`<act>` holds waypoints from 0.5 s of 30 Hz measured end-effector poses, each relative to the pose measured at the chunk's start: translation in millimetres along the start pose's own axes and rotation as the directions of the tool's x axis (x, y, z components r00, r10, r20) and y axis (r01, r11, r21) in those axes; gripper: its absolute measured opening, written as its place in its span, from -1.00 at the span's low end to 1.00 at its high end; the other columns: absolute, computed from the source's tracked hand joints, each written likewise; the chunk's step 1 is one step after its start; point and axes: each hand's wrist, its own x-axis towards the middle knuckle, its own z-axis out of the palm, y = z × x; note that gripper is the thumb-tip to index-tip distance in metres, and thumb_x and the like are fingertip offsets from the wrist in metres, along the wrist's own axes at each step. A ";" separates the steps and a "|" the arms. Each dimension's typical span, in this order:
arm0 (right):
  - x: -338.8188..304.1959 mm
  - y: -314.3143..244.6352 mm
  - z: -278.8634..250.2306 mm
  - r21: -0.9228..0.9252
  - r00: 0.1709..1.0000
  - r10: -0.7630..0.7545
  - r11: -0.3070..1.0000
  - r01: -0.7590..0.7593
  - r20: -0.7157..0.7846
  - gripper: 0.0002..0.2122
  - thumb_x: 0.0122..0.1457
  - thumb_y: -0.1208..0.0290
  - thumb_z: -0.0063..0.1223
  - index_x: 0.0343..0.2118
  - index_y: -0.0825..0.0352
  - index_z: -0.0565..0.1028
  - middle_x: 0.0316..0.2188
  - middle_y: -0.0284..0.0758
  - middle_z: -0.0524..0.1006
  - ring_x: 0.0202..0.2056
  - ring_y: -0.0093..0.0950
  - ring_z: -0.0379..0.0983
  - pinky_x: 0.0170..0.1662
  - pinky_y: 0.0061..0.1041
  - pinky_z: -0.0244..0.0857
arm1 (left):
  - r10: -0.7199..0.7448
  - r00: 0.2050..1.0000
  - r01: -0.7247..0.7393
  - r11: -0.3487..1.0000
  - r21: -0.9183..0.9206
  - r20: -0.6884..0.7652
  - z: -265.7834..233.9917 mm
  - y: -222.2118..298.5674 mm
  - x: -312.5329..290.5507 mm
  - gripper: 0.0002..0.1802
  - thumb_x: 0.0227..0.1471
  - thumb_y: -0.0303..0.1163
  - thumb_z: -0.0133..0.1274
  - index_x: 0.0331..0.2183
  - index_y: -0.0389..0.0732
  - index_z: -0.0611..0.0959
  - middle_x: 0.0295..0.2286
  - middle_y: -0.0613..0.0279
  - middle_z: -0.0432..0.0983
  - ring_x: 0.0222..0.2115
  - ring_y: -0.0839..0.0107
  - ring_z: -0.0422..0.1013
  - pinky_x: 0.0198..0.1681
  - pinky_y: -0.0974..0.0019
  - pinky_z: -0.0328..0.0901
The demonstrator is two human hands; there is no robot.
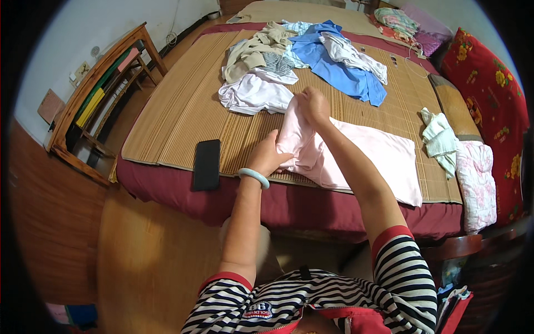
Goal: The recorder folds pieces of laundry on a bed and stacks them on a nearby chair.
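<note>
A pale pink garment [378, 153] lies spread on the bamboo mat [183, 106] by the bed's near edge, its left end lifted a little between my hands. My left hand [268, 155], below a pale bangle, grips the near side of that end with thumb and fingers. At the far corner of the same end, my right hand [314, 106] is closed on the fabric. My right forearm passes over the garment and hides part of it. Left of my left hand lies a black phone [207, 165].
Beyond my hands is a loose pile: a white garment [256, 94], a beige garment [253, 53], a blue garment [328, 61] and a white patterned one [356, 55]. A pale green cloth [439, 139] and a folded floral cloth [476, 183] lie right. A wooden bench [100, 106] stands left.
</note>
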 end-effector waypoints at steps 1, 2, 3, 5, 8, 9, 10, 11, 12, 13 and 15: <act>-0.4 3.7 2.0 -0.039 0.997 -0.052 0.998 0.050 -0.060 -0.70 0.11 0.15 0.19 -0.43 0.35 0.53 -0.41 -0.08 0.55 -0.34 -0.05 0.51 -0.25 -0.14 0.34 | 0.002 1.000 -0.002 1.000 0.000 0.004 -1.6 4.7 -0.7 -0.07 -0.16 -0.28 0.37 0.19 -0.40 0.32 -0.09 -0.21 0.53 -0.15 0.13 0.55 -0.17 0.19 0.45; -1.6 6.9 4.6 -0.039 0.997 -0.048 0.998 0.046 -0.062 -0.70 0.11 0.15 0.19 -0.43 0.35 0.53 -0.41 -0.08 0.55 -0.34 -0.05 0.51 -0.25 -0.14 0.34 | -0.049 0.997 0.057 0.991 -0.124 0.067 -4.5 10.5 -3.3 -0.12 -0.13 -0.34 0.34 0.18 -0.37 0.33 -0.16 -0.12 0.56 -0.25 0.24 0.56 -0.31 0.25 0.45; -3.4 9.9 7.7 -0.062 0.998 -0.034 0.998 0.030 -0.060 -0.71 0.10 0.17 0.20 -0.43 0.35 0.53 -0.40 -0.08 0.55 -0.33 -0.06 0.51 -0.26 -0.14 0.33 | -0.093 0.986 0.124 0.962 -0.241 0.136 -5.9 13.8 -4.8 -0.17 -0.10 -0.40 0.32 0.18 -0.35 0.34 -0.23 -0.03 0.59 -0.35 0.35 0.57 -0.45 0.32 0.46; -4.5 15.1 15.6 -0.077 0.998 -0.020 0.997 0.015 -0.056 -0.73 0.10 0.18 0.20 -0.43 0.34 0.53 -0.39 -0.08 0.54 -0.33 -0.06 0.51 -0.26 -0.13 0.33 | -0.110 0.986 0.140 0.958 -0.249 0.129 -7.6 8.0 -6.4 -0.25 -0.08 -0.44 0.29 0.14 -0.34 0.38 -0.31 0.05 0.57 -0.43 0.43 0.54 -0.52 0.37 0.44; -3.5 26.3 28.0 -0.077 0.999 0.024 0.997 -0.027 -0.038 -0.73 0.08 0.20 0.20 -0.44 0.36 0.53 -0.41 -0.07 0.55 -0.33 -0.06 0.52 -0.27 -0.13 0.35 | -0.108 0.987 0.134 0.961 -0.240 0.119 -10.2 -5.8 -4.6 -0.38 -0.06 -0.48 0.26 0.06 -0.34 0.45 -0.42 0.11 0.56 -0.53 0.46 0.53 -0.56 0.39 0.43; -2.5 30.9 30.9 -0.102 0.997 0.060 0.993 -0.054 0.056 -0.70 0.09 0.13 0.18 -0.42 0.34 0.55 -0.42 -0.08 0.57 -0.34 -0.06 0.53 -0.25 -0.15 0.36 | -0.086 0.990 0.109 0.968 -0.225 0.112 -9.5 -10.6 -3.0 -0.43 -0.07 -0.46 0.27 0.01 -0.36 0.48 -0.45 0.09 0.57 -0.56 0.41 0.54 -0.53 0.36 0.45; -1.8 32.8 33.9 -0.129 0.984 0.094 0.989 -0.075 0.148 -0.66 0.10 0.07 0.16 -0.39 0.33 0.56 -0.43 -0.09 0.59 -0.34 -0.06 0.53 -0.24 -0.16 0.36 | -0.095 0.986 0.121 0.972 -0.202 0.135 -8.8 -12.4 -0.8 -0.53 -0.05 -0.48 0.24 -0.07 -0.37 0.50 -0.50 0.14 0.54 -0.59 0.44 0.52 -0.54 0.37 0.44; -4.7 34.0 38.2 -0.126 0.984 0.096 0.989 -0.077 0.148 -0.66 0.10 0.07 0.16 -0.39 0.33 0.56 -0.43 -0.09 0.59 -0.34 -0.06 0.53 -0.24 -0.16 0.36 | -0.096 0.986 0.122 0.972 -0.199 0.135 -9.1 -15.1 -0.8 -0.53 -0.05 -0.48 0.24 -0.07 -0.37 0.50 -0.50 0.14 0.54 -0.59 0.44 0.52 -0.54 0.37 0.44; -9.6 34.5 43.0 -0.177 0.991 0.052 0.984 -0.029 0.125 -0.65 0.10 0.05 0.15 -0.39 0.33 0.57 -0.43 -0.09 0.59 -0.35 -0.07 0.54 -0.24 -0.16 0.37 | -0.111 0.979 0.146 0.966 -0.213 0.169 -9.8 -17.9 -1.9 -0.55 -0.03 -0.48 0.23 -0.09 -0.37 0.49 -0.49 0.14 0.54 -0.60 0.44 0.52 -0.55 0.38 0.43; -11.1 36.1 45.1 -0.233 0.995 0.005 0.972 0.019 0.102 -0.64 0.10 0.04 0.15 -0.40 0.33 0.58 -0.44 -0.10 0.60 -0.35 -0.08 0.55 -0.25 -0.17 0.38 | -0.120 0.972 0.166 0.959 -0.228 0.203 -10.1 -17.7 -1.9 -0.57 -0.02 -0.47 0.22 -0.10 -0.38 0.49 -0.49 0.14 0.54 -0.60 0.45 0.52 -0.56 0.39 0.43; -5.6 40.2 44.3 -0.245 0.992 0.007 0.969 0.024 0.127 -0.60 0.14 -0.01 0.10 -0.36 0.33 0.60 -0.44 -0.09 0.59 -0.35 -0.12 0.56 -0.25 -0.20 0.38 | -0.099 0.960 0.182 0.930 -0.319 0.260 -18.3 -21.7 -1.8 -0.62 0.00 -0.47 0.21 -0.14 -0.37 0.48 -0.50 0.14 0.54 -0.60 0.47 0.52 -0.56 0.40 0.43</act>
